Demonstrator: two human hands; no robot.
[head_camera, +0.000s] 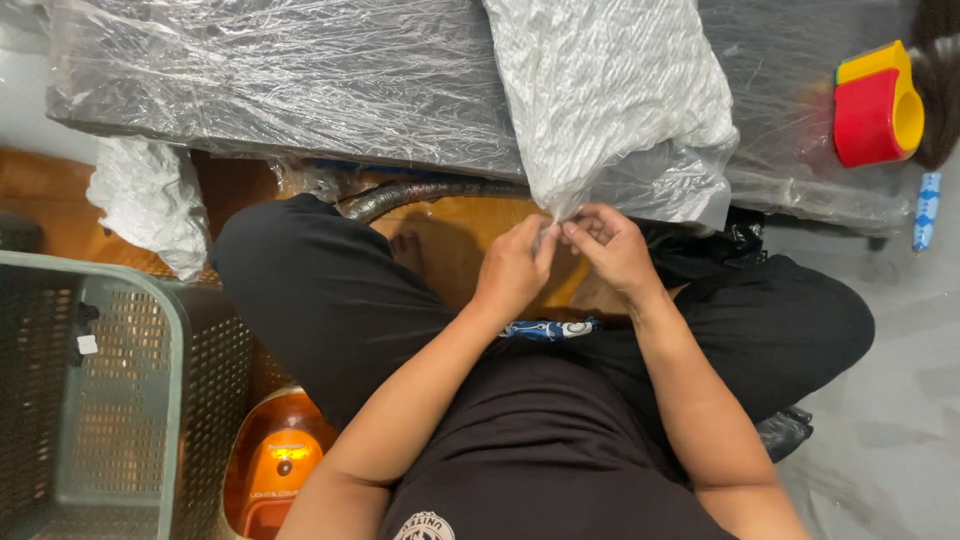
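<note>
both hands meet at the lower edge of a clear bag (620, 110) stuffed with white crumpled material. the left hand (515, 268) pinches the bag's plastic at its bottom corner, fingers curled narrow and thumb pressed against the film. the right hand (610, 248) is just beside it, fingertips touching the same bit of plastic, fingers bent in a tight pinch. the 2 hands touch or nearly touch at the fingertips.

the bag lies tilted across a dark board (290, 80) wrapped in clear film, and its lower end hangs over the board's near edge above the person's lap. the person sits cross-legged in black trousers and a black shirt, forearms bare.

a second bundle (150, 200) of white material in plastic hangs below the board's left part, near the left knee. a grey perforated basket (110, 400) stands at the far left, and an orange appliance (275, 460) sits just beside it, against the left thigh. a dark ribbed hose (420, 192) curves under the board's edge. on the board at the right is a red and yellow plastic toy (878, 105), and a small blue and white item (927, 210) lies on the grey floor near it.
</note>
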